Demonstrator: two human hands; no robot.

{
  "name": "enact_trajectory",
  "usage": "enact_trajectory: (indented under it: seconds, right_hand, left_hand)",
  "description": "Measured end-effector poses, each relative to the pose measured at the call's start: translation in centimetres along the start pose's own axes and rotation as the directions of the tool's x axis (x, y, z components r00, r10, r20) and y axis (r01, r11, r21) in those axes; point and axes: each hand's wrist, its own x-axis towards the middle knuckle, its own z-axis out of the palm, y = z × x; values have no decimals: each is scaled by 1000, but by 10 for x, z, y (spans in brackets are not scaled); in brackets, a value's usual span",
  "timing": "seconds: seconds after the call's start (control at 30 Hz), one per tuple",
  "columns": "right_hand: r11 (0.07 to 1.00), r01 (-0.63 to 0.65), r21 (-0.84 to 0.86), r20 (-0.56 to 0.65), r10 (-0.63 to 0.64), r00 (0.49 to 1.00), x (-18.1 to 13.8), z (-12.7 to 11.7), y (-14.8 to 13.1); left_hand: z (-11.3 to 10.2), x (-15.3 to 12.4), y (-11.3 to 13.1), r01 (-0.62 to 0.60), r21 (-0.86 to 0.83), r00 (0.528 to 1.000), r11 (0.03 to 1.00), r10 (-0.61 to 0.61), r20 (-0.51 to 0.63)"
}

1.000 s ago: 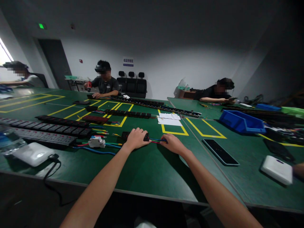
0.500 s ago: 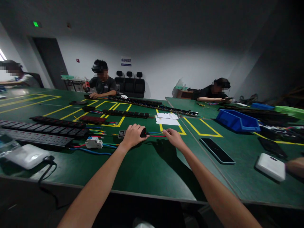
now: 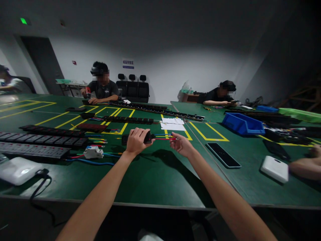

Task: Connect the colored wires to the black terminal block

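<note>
I've got L hand (image 3: 136, 141) closed round the black module (image 3: 147, 137), lifted just above the green table (image 3: 155, 177) w/ wires (image 3: 163, 136) fanning right, so R hand (image 3: 181, 144), fingers pinched, can grip the red wire (image 3: 165, 139) end.

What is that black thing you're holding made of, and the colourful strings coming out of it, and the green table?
The black module in the left hand looks like matte plastic: dull and moulded. The coloured wires by the right hand seem plastic-coated, with smooth bright sleeves. The green table looks like a rubbery mat with a soft sheen, though that is uncertain.
</note>
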Motion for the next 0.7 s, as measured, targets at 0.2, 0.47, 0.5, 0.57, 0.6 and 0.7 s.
enact_trajectory:
  seconds: [0.2,0.47,0.5,0.57,0.6,0.7]
  right_hand:
    - [980,182,-83,-18,-184,983,1,3,6]
    - [935,304,-183,-16,-312,950,2,-1,6]
    - [935,300,-188,-18,-309,951,2,-1,6]
    - [941,282,-188,-20,-290,957,2,-2,6]
    - [949,259,-182,-28,-268,963,3,-2,7]
    - [984,133,-122,-76,-143,987,5,-3,7]
  left_hand:
    - [2,0,-3,-2,46,1000,999,0,30]
    - [3,-1,-8,42,53,999,998,-42,-2]
    - [3,-1,-8,39,54,999,998,-39,-3]
    - [3,-1,-8,33,57,999,998,-33,-5]
    - [3,-1,-8,32,59,999,998,-32,-5]
    - [3,-2,-7,33,64,999,997,-33,6]
